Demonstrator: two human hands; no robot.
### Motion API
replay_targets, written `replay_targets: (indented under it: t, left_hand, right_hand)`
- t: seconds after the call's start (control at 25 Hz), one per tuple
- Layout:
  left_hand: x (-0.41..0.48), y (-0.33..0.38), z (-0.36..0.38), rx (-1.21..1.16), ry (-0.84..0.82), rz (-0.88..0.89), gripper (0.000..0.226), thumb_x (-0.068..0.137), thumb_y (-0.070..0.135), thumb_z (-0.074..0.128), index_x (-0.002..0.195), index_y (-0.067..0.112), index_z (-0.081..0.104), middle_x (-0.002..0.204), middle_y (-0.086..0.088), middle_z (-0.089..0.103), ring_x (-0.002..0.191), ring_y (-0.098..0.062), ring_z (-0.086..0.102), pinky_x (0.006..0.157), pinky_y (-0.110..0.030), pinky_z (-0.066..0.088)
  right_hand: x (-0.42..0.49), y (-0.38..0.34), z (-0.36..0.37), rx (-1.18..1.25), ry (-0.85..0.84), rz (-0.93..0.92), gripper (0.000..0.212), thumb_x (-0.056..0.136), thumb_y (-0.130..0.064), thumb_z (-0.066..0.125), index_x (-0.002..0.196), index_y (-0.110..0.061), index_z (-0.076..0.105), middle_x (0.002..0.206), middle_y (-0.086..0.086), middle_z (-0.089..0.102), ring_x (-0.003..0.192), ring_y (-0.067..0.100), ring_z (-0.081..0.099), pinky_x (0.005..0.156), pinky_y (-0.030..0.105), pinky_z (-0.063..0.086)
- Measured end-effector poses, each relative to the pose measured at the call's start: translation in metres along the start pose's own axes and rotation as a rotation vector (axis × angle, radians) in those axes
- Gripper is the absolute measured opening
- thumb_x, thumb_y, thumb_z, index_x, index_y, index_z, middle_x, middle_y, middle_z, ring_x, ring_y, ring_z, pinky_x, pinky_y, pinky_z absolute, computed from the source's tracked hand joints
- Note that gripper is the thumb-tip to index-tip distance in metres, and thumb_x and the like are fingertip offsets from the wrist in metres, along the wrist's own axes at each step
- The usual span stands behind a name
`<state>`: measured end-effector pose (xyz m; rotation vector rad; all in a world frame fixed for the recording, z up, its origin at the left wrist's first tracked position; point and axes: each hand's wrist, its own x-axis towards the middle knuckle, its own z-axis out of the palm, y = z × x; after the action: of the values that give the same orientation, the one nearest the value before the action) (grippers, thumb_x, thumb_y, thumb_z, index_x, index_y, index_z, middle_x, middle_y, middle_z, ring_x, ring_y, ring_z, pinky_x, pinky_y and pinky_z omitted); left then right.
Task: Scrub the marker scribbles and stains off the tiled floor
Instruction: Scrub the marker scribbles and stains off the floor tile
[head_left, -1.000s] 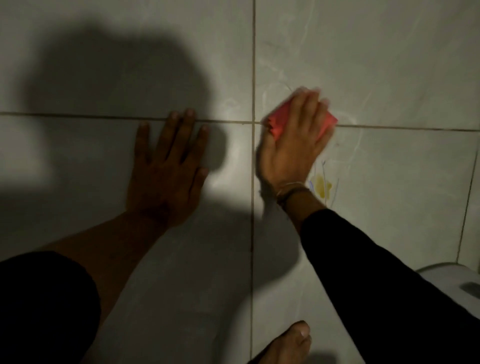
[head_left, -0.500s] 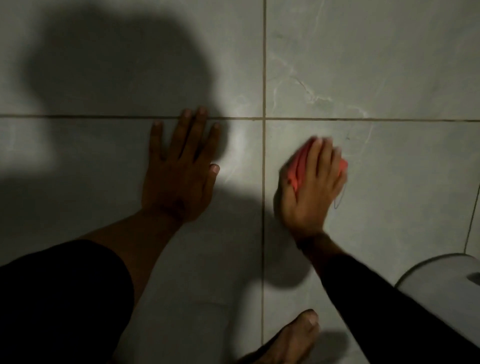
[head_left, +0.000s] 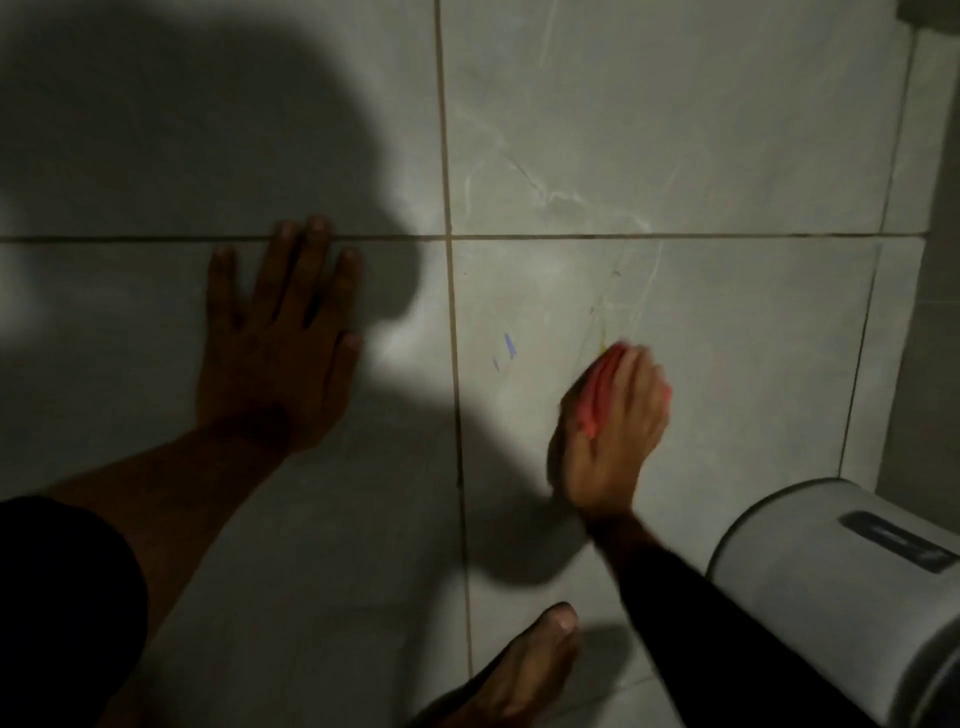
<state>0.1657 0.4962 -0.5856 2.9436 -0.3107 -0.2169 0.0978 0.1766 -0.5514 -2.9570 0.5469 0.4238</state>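
the right hand (head_left: 613, 426) presses a red sponge (head_left: 597, 395) onto the tiled floor (head_left: 727, 364) just right of blue marker scribbles (head_left: 509, 347), while the left hand (head_left: 275, 353) lies flat and spread, probably bracing.

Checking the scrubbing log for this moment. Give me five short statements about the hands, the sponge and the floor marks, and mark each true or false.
1. The right hand presses a red sponge on the floor. True.
2. The left hand holds a second sponge. False: it lies flat and empty on the tiled floor.
3. A blue marker stroke shows left of the sponge. True.
4. The blue stroke lies on the tile under the left hand. False: it is on the tile right of the vertical grout line, the one being scrubbed.
5. A bare foot shows at the bottom edge. True.
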Motion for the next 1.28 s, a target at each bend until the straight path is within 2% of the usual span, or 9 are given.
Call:
replay_targets:
  t: [0.16, 0.32, 0.44, 0.6, 0.72, 0.88, 1.0, 1.16, 1.28]
  left_hand:
    - [0.000, -0.002, 0.004, 0.001, -0.002, 0.001, 0.075, 0.103, 0.042, 0.034, 0.174, 0.020, 0.016, 0.183, -0.011, 0.007, 0.170, -0.035, 0.009, 0.130, -0.069, 0.002]
    - [0.000, -0.001, 0.003, 0.015, 0.008, -0.001, 0.076, 0.102, 0.041, 0.036, 0.173, 0.019, 0.019, 0.183, -0.012, 0.009, 0.169, -0.035, 0.012, 0.130, -0.068, 0.003]
    - [-0.001, -0.002, 0.002, 0.014, 0.006, 0.002, 0.076, 0.103, 0.041, 0.037, 0.173, 0.018, 0.019, 0.183, -0.012, 0.009, 0.169, -0.035, 0.011, 0.130, -0.067, 0.001]
    - [-0.001, -0.001, 0.004, 0.013, 0.020, 0.009, 0.075, 0.103, 0.041, 0.037, 0.173, 0.018, 0.020, 0.183, -0.013, 0.011, 0.169, -0.035, 0.013, 0.130, -0.067, 0.002]
    - [-0.001, -0.002, 0.005, 0.015, 0.028, 0.009, 0.076, 0.103, 0.041, 0.037, 0.173, 0.019, 0.019, 0.183, -0.013, 0.011, 0.169, -0.035, 0.013, 0.130, -0.068, 0.003]
    - [0.000, -0.002, 0.004, -0.006, 0.027, 0.013, 0.076, 0.103, 0.041, 0.036, 0.173, 0.019, 0.019, 0.183, -0.013, 0.011, 0.169, -0.035, 0.013, 0.130, -0.068, 0.005]
    - [-0.001, -0.004, 0.005, 0.010, 0.007, 0.005, 0.075, 0.104, 0.042, 0.035, 0.173, 0.019, 0.018, 0.183, -0.012, 0.010, 0.170, -0.035, 0.012, 0.131, -0.068, 0.004]
    - [0.000, -0.002, 0.005, 0.006, 0.014, 0.007, 0.076, 0.104, 0.042, 0.036, 0.174, 0.019, 0.017, 0.183, -0.012, 0.008, 0.170, -0.034, 0.010, 0.131, -0.069, 0.003]
    - [0.000, -0.001, 0.005, -0.013, 0.012, 0.004, 0.075, 0.103, 0.042, 0.036, 0.173, 0.019, 0.019, 0.183, -0.013, 0.010, 0.170, -0.035, 0.012, 0.130, -0.069, 0.003]
  right_hand:
    - [0.105, -0.049, 0.000, 0.086, 0.228, 0.076, 0.089, 0.093, -0.054, 0.039, 0.170, -0.011, 0.023, 0.180, 0.011, 0.020, 0.167, 0.034, 0.017, 0.135, 0.060, 0.009]
    - [-0.050, -0.026, 0.037, -0.095, 0.034, -0.164, 0.073, 0.103, -0.042, 0.035, 0.168, -0.008, 0.028, 0.178, 0.016, 0.022, 0.164, 0.041, 0.022, 0.131, 0.065, 0.020]
    - [-0.076, 0.017, 0.027, -0.029, -0.060, -0.036, 0.084, 0.094, -0.042, 0.033, 0.166, 0.002, 0.025, 0.176, 0.022, 0.012, 0.163, 0.048, 0.017, 0.128, 0.073, 0.019]
    - [0.090, -0.002, -0.019, 0.207, 0.169, 0.367, 0.093, 0.089, -0.053, 0.034, 0.169, -0.006, 0.020, 0.179, 0.017, 0.015, 0.168, 0.037, 0.013, 0.135, 0.052, 0.005]
    - [0.145, -0.089, -0.014, 0.119, 0.246, 0.074, 0.088, 0.093, -0.048, 0.043, 0.169, -0.010, 0.024, 0.179, 0.015, 0.022, 0.166, 0.036, 0.019, 0.134, 0.055, 0.008]
    - [0.000, -0.123, 0.030, 0.011, 0.080, -0.501, 0.083, 0.101, -0.052, 0.045, 0.171, -0.022, 0.012, 0.178, 0.009, 0.023, 0.169, 0.030, 0.011, 0.135, 0.059, 0.009]
    - [-0.074, -0.050, 0.024, -0.034, -0.086, -0.429, 0.081, 0.098, -0.044, 0.052, 0.170, -0.017, 0.022, 0.177, 0.010, 0.025, 0.167, 0.030, 0.010, 0.127, 0.073, 0.024]
    - [0.023, -0.066, 0.013, 0.105, 0.115, 0.022, 0.085, 0.095, -0.042, 0.048, 0.169, -0.009, 0.024, 0.179, 0.015, 0.018, 0.167, 0.035, 0.011, 0.129, 0.070, 0.016]
    - [0.021, -0.130, 0.031, 0.060, 0.201, -0.198, 0.077, 0.100, -0.044, 0.040, 0.170, -0.017, 0.022, 0.178, 0.012, 0.023, 0.166, 0.035, 0.019, 0.134, 0.063, 0.010]
